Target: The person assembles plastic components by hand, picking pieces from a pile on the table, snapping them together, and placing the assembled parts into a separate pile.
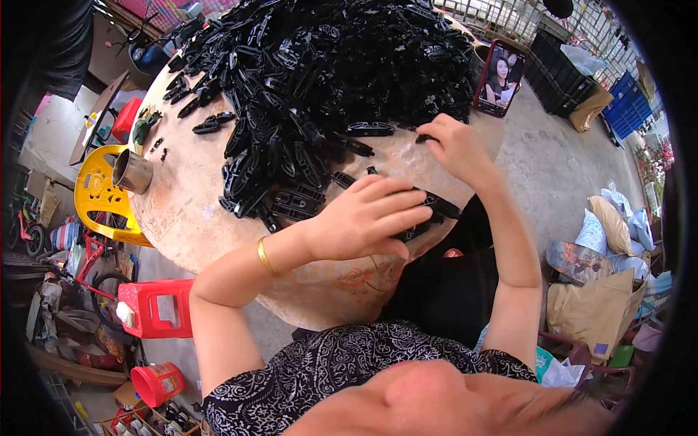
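A big heap of long black plastic parts (pixel 342 65) covers the far side of the round table (pixel 313 283). My left hand (pixel 367 218), with a gold bangle on the wrist, is stretched flat with its fingers apart above several black parts (pixel 440 207) near the table's right edge. The palm hides whatever lies under it. Farther right, my right hand (pixel 458 149) pinches a small black plastic piece (pixel 423 138) between thumb and fingertips. One loose black part (pixel 369 129) rests just left of that hand.
A phone (pixel 500 78) showing a video stands at the table's right edge. On the left are a metal cup (pixel 132 171), a yellow chair (pixel 102 192), a red stool (pixel 156 309) and a red bucket (pixel 158 384). Cardboard (pixel 592 309) and bags (pixel 614 225) lie to the right.
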Demonstrator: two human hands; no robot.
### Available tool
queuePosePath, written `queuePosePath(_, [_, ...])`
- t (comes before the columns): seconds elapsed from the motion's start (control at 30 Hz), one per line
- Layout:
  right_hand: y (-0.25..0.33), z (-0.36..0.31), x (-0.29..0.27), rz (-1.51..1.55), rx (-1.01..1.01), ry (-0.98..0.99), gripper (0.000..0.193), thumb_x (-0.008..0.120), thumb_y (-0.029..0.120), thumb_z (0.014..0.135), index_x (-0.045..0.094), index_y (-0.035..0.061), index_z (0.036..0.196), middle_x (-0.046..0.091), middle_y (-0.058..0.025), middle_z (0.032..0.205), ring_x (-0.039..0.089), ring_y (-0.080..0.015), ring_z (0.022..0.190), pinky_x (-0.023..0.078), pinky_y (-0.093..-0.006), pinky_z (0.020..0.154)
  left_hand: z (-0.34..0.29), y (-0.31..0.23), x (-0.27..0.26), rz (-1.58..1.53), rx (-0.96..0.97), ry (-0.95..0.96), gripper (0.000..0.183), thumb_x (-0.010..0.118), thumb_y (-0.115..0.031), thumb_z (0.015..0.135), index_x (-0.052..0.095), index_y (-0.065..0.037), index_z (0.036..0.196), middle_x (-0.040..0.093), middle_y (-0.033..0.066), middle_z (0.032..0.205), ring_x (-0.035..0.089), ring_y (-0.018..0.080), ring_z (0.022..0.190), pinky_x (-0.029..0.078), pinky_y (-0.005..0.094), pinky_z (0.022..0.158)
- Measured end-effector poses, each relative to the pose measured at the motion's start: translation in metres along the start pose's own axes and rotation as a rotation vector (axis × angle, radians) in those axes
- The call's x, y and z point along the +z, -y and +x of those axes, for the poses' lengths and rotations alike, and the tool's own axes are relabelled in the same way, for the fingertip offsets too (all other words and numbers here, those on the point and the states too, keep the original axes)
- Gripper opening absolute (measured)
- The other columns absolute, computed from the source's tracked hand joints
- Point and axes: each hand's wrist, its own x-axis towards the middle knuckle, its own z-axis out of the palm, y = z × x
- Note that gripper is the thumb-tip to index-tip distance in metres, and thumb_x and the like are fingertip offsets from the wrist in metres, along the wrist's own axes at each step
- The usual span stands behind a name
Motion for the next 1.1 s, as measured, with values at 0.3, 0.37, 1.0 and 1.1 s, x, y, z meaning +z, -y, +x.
queuePosePath(0.3, [0.015, 0.007, 0.012, -0.254, -0.245, -0.078, 0.006, 0.061, 0.007, 0.075, 0.062, 0.0053, 0.08, 0.053, -0.0058, 0.085, 0.055, -0.0227, 0.077, 0.05, -0.0343, 0.066, -0.002, 0.05, -0.021, -0.539, -0.633, 0.258, 0.042, 0.048, -0.036, 0.094, 0.059, -0.002, 0.114, 0.06, 0.015, 0.109, 0.056, 0.0306, 0.099, 0.045, 0.0359, 0.089])
queuePosePath(0.37, [0.022, 0.007, 0.013, -0.1, -0.243, -0.202, 0.007, 0.063, 0.009, 0.076, 0.062, 0.0045, 0.081, 0.056, -0.006, 0.082, 0.055, -0.0238, 0.077, 0.049, -0.0342, 0.066, -0.003, 0.042, -0.014, -0.521, -0.578, 0.242, 0.045, 0.046, -0.039, 0.095, 0.058, -0.001, 0.115, 0.061, 0.0151, 0.109, 0.058, 0.0313, 0.095, 0.047, 0.0362, 0.087])
queuePosePath(1.0, [0.045, 0.009, 0.003, 1.233, 0.374, -0.034, 0.026, 0.053, 0.005, 0.091, 0.058, -0.0004, 0.116, 0.063, -0.0048, 0.091, 0.06, -0.0085, 0.076, 0.054, -0.0219, 0.068, -0.005, 0.058, -0.003, 0.315, -0.572, -0.046, 0.031, 0.064, 0.0, 0.068, 0.058, -0.002, 0.099, 0.055, 0.0081, 0.097, 0.055, 0.0243, 0.092, 0.048, 0.0333, 0.078])
queuePosePath(1.1, [0.046, 0.006, -0.002, 1.216, 0.318, -0.047, 0.024, 0.053, 0.004, 0.091, 0.06, 0.0006, 0.114, 0.064, -0.0047, 0.092, 0.061, -0.0085, 0.08, 0.053, -0.0218, 0.068, 0.001, 0.043, -0.018, -0.188, -0.807, -0.267, 0.031, 0.063, 0.003, 0.074, 0.055, 0.0, 0.105, 0.057, 0.0061, 0.095, 0.058, 0.0177, 0.088, 0.049, 0.0302, 0.074])
